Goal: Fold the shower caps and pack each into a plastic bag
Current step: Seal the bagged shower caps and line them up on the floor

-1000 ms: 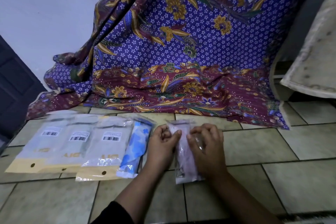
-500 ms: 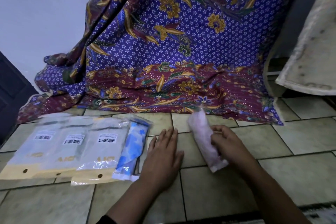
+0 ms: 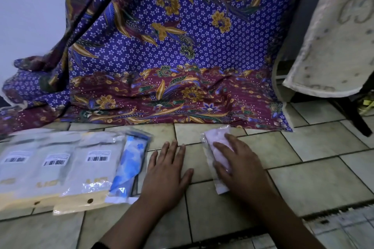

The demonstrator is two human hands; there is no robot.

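Bagged pink shower cap [image 3: 215,142] is pressed under the right hand's [image 3: 240,166] straight fingers [image 3: 232,141], left hand [image 3: 166,170] splayed on the tiled floor [image 3: 313,178], batik cloth [image 3: 182,56] draped behind.

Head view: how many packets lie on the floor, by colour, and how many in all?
White packets with barcode labels: 3
Blue packet: 1
Pink packet, under the right hand: 1
Total: 5
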